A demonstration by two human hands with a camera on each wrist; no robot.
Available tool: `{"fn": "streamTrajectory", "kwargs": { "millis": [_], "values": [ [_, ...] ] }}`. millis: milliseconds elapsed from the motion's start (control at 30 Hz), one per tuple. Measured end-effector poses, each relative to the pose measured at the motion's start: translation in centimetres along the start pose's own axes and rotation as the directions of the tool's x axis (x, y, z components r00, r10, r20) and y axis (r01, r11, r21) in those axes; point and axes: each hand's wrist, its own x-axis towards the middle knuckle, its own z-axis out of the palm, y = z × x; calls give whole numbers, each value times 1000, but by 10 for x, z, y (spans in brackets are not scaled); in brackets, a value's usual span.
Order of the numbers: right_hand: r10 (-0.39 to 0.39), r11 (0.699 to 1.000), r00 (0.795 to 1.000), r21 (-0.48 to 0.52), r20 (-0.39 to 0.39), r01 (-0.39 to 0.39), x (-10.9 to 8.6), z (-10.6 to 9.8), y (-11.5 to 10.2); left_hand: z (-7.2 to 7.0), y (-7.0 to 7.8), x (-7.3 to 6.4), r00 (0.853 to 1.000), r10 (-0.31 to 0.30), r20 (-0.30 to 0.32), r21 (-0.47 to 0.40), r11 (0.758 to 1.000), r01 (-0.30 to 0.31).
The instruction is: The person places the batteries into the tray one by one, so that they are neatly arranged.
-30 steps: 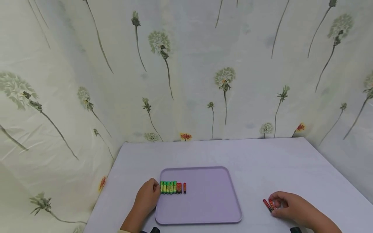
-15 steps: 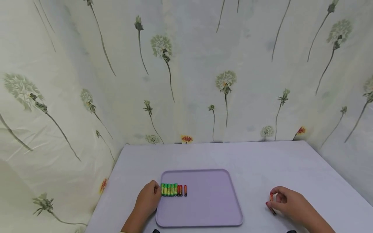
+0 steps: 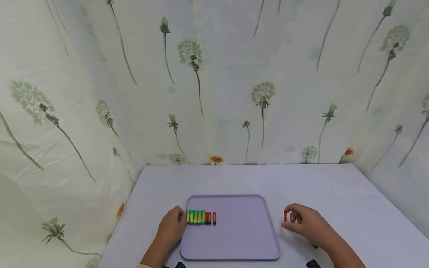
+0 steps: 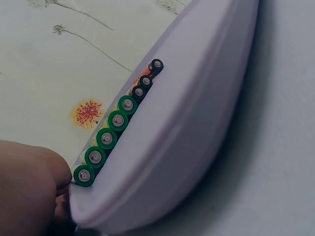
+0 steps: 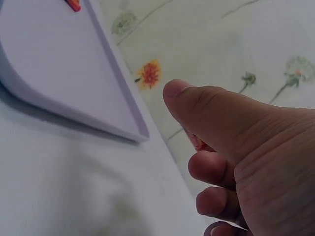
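Note:
My right hand point(image 3: 306, 223) pinches a small red-and-black battery point(image 3: 285, 216) between thumb and fingertips, raised just right of the lilac tray point(image 3: 241, 238). In the right wrist view the thumb hides most of this battery point(image 5: 196, 141). My left hand point(image 3: 172, 225) holds the tray's left rim, its fingers curled at the edge beside the row. On the tray several green batteries point(image 3: 195, 217) lie side by side at the left. Three thinner red-and-black batteries point(image 3: 207, 218) continue that row; the rightmost sits a little apart.
Another dark battery end point(image 3: 315, 246) shows on the white table point(image 3: 362, 223), mostly covered by my right forearm. A cloth with dandelion prints point(image 3: 221, 93) hangs behind the table and along its sides.
My right hand has picked up one red-and-black battery and carried it left toward the tray. The other battery stays on the table. My left hand keeps its place at the rim.

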Motion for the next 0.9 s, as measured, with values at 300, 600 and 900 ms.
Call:
{"fn": "streamTrajectory", "kwargs": {
  "millis": [300,600,900],
  "values": [
    [-53,998,999,30,-7,53,27,14,-42,-6,-1,2,999,29,-18,17,999,-29],
    [-119,991,993,62,4,119,42,36,-65,-6,-1,4,1000,24,-15,16,1000,-24],
    [-158,985,987,71,36,155,52,49,-85,0,-4,1,1000,24,-1,-9,1000,-24]
  ]
}}
